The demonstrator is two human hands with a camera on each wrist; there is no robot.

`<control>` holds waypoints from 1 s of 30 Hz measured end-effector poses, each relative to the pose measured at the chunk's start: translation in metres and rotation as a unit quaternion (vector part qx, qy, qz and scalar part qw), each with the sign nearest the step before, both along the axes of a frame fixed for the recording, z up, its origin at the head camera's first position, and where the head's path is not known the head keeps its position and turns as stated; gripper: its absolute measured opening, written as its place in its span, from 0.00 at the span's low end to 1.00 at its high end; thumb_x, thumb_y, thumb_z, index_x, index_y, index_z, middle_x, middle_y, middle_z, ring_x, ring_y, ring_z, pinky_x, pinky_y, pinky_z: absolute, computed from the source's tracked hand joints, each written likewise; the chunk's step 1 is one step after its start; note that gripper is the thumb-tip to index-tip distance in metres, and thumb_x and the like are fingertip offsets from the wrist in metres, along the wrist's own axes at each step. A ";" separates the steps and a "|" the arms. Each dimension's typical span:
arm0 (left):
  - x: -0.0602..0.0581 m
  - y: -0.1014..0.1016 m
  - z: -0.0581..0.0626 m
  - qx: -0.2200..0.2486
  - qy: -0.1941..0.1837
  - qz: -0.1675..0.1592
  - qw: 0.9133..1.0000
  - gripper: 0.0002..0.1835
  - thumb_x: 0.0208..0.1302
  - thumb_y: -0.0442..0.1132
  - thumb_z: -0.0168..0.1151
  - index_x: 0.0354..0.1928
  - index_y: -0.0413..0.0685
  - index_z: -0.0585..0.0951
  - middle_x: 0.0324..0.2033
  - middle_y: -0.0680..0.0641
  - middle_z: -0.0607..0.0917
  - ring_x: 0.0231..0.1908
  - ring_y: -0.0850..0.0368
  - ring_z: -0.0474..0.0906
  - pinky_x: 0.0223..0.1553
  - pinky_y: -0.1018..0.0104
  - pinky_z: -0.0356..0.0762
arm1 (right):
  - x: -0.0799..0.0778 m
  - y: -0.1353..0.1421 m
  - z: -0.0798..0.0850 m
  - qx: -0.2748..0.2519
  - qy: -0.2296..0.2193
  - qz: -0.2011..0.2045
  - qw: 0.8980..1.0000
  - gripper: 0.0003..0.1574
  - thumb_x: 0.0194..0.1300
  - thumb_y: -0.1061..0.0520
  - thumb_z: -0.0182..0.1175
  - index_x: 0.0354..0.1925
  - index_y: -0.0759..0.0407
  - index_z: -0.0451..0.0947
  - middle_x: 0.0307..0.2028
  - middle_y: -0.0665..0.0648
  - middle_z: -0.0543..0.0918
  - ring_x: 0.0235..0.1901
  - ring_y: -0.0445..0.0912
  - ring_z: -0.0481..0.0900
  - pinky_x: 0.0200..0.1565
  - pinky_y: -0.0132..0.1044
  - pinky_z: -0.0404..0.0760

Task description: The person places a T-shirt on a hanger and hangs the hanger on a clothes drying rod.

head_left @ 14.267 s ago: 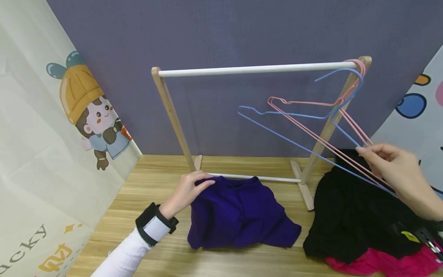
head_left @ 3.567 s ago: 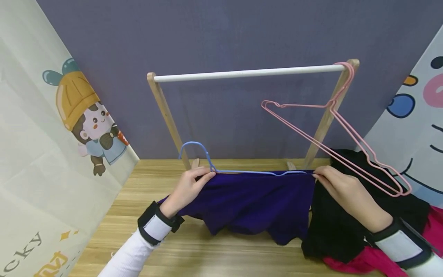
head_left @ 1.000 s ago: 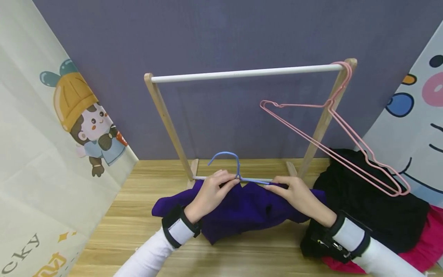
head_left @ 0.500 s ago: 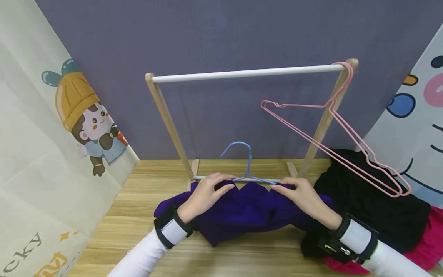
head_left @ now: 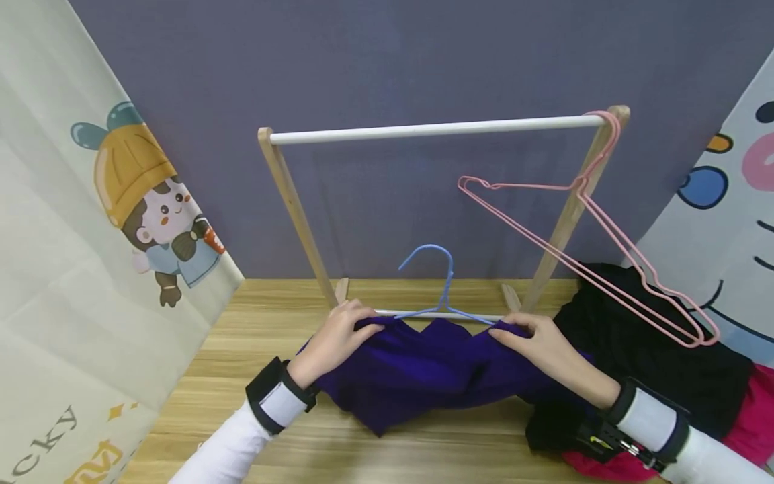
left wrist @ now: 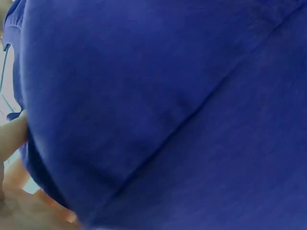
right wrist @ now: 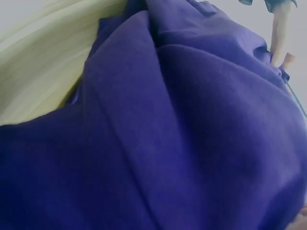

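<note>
A purple shirt (head_left: 417,370) is held up in front of the rack, its lower part drooping in folds close over the table. The arms of a blue hanger (head_left: 449,289) run into its neck opening, and the hook rises above, curving left. My left hand (head_left: 335,339) pinches the cloth at the left shoulder. At the right shoulder my right hand (head_left: 544,346) pinches the cloth where the hanger's arm goes under it. The shirt (left wrist: 158,105) fills most of the left wrist view; folds of the shirt (right wrist: 158,120) cover the right wrist view. The hanger's ends are hidden under the cloth.
Behind the shirt stands a wooden rack with a white top rod (head_left: 423,130). Pink hangers (head_left: 544,245) hang at its right end. A black garment (head_left: 659,376) lies at right over a bright pink garment (head_left: 750,417), on the wooden table (head_left: 242,376).
The blue hanger has come off the rack and into the shirt's neck. Over the last second my hands have spread apart along the shoulders, and the hook has shifted right and up.
</note>
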State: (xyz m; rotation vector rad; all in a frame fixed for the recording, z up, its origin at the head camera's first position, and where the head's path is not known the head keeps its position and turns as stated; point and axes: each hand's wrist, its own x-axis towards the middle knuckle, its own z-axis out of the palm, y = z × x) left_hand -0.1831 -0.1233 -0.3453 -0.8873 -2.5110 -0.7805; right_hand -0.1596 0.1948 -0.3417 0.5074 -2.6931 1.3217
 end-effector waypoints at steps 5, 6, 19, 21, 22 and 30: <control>-0.004 0.000 0.005 -0.015 0.045 0.023 0.999 0.05 0.50 0.38 0.63 0.30 0.48 0.79 0.27 0.50 0.80 0.29 0.56 0.74 0.29 0.57 0.74 | 0.005 0.008 0.009 -0.002 0.004 0.098 0.995 0.08 0.64 0.60 0.48 0.38 0.56 0.74 0.33 0.54 0.76 0.32 0.41 0.72 0.33 0.36 0.73; -0.005 0.000 0.006 -0.018 0.052 0.030 0.998 0.05 0.49 0.39 0.64 0.30 0.49 0.79 0.27 0.49 0.80 0.29 0.55 0.74 0.28 0.56 0.74 | 0.006 0.010 0.011 0.005 0.000 0.115 0.993 0.08 0.64 0.60 0.47 0.40 0.56 0.73 0.34 0.54 0.76 0.33 0.41 0.71 0.34 0.37 0.73; -0.017 0.003 0.017 -0.031 0.049 0.059 0.997 0.05 0.51 0.41 0.63 0.31 0.51 0.80 0.29 0.50 0.79 0.32 0.53 0.71 0.30 0.54 0.71 | 0.013 0.018 0.044 0.041 -0.154 0.334 0.929 0.13 0.62 0.59 0.51 0.44 0.66 0.66 0.24 0.47 0.76 0.21 0.39 0.73 0.21 0.38 0.79; -0.020 0.005 0.018 -0.030 0.041 0.060 0.997 0.05 0.51 0.40 0.63 0.32 0.51 0.80 0.29 0.50 0.79 0.30 0.54 0.70 0.30 0.56 0.70 | 0.016 0.013 0.046 0.026 -0.195 0.349 0.916 0.14 0.61 0.59 0.52 0.43 0.66 0.64 0.22 0.46 0.74 0.21 0.40 0.74 0.22 0.41 0.80; -0.021 0.006 0.019 -0.030 0.038 0.060 0.997 0.05 0.51 0.40 0.63 0.32 0.51 0.80 0.28 0.49 0.79 0.30 0.54 0.70 0.30 0.56 0.70 | 0.017 0.010 0.047 0.019 -0.213 0.358 0.909 0.14 0.61 0.59 0.52 0.43 0.66 0.63 0.21 0.45 0.72 0.21 0.40 0.74 0.22 0.41 0.81; -0.032 0.009 0.023 -0.001 0.020 0.065 0.998 0.06 0.53 0.38 0.61 0.34 0.49 0.80 0.31 0.46 0.79 0.35 0.51 0.72 0.36 0.51 0.72 | 0.025 -0.013 0.052 -0.058 -0.291 0.429 0.854 0.12 0.62 0.63 0.51 0.41 0.66 0.60 0.23 0.50 0.76 0.23 0.45 0.78 0.25 0.40 0.81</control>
